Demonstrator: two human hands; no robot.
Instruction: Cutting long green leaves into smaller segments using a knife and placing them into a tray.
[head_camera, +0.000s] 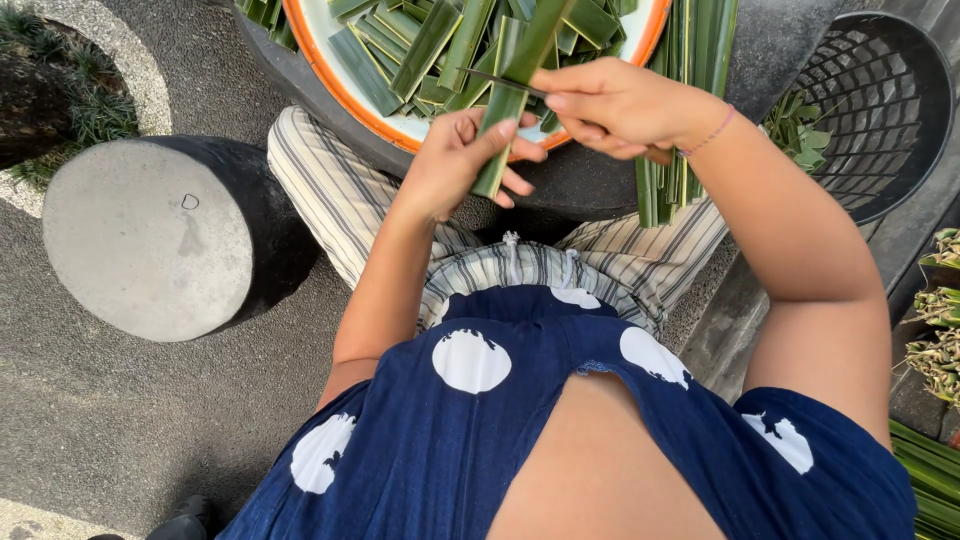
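Your left hand (462, 160) closed round green leaf strip (510, 95), strip rising past your fingers over white orange-rimmed bowl (330, 40), your right hand (615, 105) pinching thin dark blade (500, 82) across strip

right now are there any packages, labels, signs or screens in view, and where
None in view: no package, label, sign or screen.
The left hand and the right hand hold a green leaf strip over a white tray with an orange rim; a black basket stands at upper right.
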